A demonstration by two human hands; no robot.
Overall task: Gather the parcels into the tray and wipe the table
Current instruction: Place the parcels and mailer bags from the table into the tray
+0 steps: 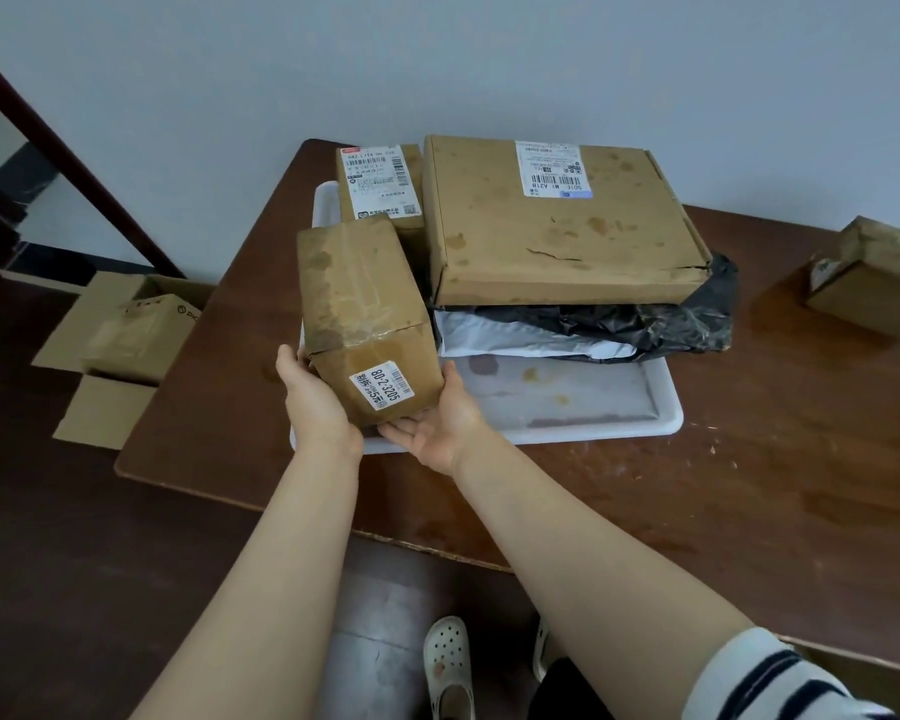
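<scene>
Parcels were nearly all gathered when I looked: the gathering step was on and the wiping had not begun. The person held a taped brown box [365,324] just above the near left corner of the white tray [593,431], which sat on the dark wooden table [749,485]. The right hand [440,423] lay palm up under the box with its fingers straight, bearing the weight. The left hand [310,392] pressed against the box's left side, thumb showing, but its fingers ran out of sight behind the cardboard, so I couldn't tell how far they curled. By my count there were six parcels. Four were in the tray: a wide flat carton [557,226] resting on a black poly bag [671,314] and a white mailer [531,340], and a labelled box [380,184] at the far left. The fifth was the one in hand, and the sixth, a small box [874,278], sat on the table well apart to the right. The next move, I judged, was to lower the held box into the bare left strip of the tray, then fetch that last one. I saw one tray, two hands and no cloth.
</scene>
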